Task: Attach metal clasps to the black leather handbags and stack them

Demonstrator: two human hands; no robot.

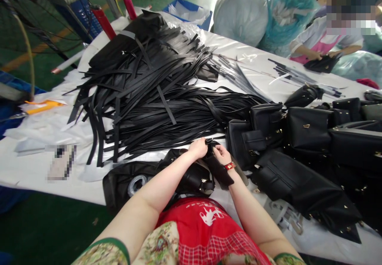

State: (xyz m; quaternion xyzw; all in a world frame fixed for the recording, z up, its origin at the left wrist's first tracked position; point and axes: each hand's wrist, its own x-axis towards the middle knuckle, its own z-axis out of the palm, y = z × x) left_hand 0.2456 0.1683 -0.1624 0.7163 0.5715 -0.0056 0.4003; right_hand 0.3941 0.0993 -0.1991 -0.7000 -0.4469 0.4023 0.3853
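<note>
Both hands meet at the near edge of the table (36,169): the left hand (197,149) and the right hand (221,154) each pinch 1 end of a black strap (215,168) that runs down onto a black bag (191,179) lying just under them. A big pile of straps (149,94) fills the table's middle, finished bags (298,145) crowd its right side, and at the far right corner another person's hands (324,56) work on a dark bag.

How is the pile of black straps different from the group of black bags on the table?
The pile of black straps is thin, flat strips lying loose and crossed at the table's left and middle; the black bags are bulky, with gold-coloured fittings, and lie at the right. Both are black and lie on the white-covered table.
</note>
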